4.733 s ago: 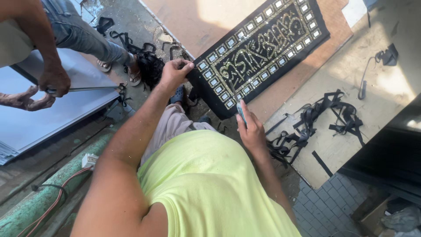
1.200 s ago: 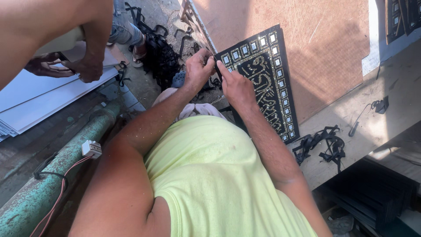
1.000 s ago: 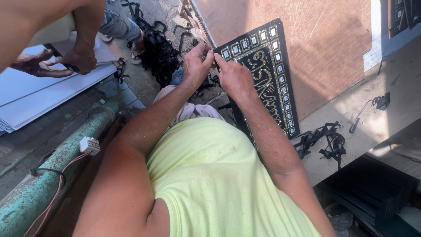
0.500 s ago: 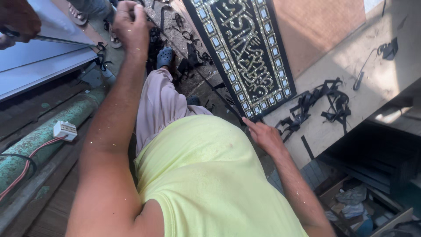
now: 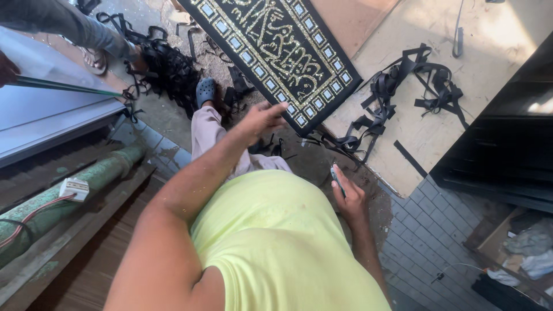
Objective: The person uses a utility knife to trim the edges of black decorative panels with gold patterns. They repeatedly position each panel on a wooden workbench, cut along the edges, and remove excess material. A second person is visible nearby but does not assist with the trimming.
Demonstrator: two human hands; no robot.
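Observation:
A black panel (image 5: pixel 276 46) with gold ornament and a border of small pale squares lies on the ground ahead of me. My left hand (image 5: pixel 262 118) hovers with fingers spread just by the panel's near corner and holds nothing. My right hand (image 5: pixel 350 198) hangs low beside my yellow shirt (image 5: pixel 282 247), closed around a small grey cutter (image 5: pixel 337 179) that sticks up from the fingers. My foot in a blue clog (image 5: pixel 205 90) stands near the panel's left edge.
Black cut strips (image 5: pixel 403 92) lie tangled on a pale board (image 5: pixel 495 52) at right, and more strips (image 5: pixel 161 57) are piled at left. Another person's leg and sandal (image 5: pixel 95 55) stand by a grey sheet (image 5: pixel 46 109). Green pipe (image 5: pixel 86 181), dark cabinet (image 5: pixel 507 144).
My left hand has come down from the strip pile at upper left to the panel's near corner. My right hand stays low with the cutter. The view has swung.

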